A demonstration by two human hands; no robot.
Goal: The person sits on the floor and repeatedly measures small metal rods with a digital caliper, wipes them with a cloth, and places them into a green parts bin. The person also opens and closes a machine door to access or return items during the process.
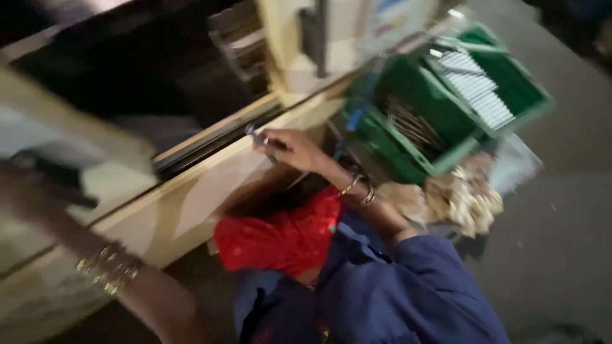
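Overhead, right hand (290, 148) grips a small tool (257, 137); left arm (95, 248) stretches outward.

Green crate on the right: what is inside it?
The green crate is divided into compartments. One holds a bundle of thin brownish sticks, another a pale ribbed stack. Motion blur hides detail, and the crate walls cover its lower contents.

The right hand (290, 150) lies on the bench edge (210, 185), with a small tool (256, 136) in its fingers. The crate (446, 108) stands right of this hand, and the rags (456, 200) lie just below the crate. The left hand (29, 191) is far to the left, on the bench.
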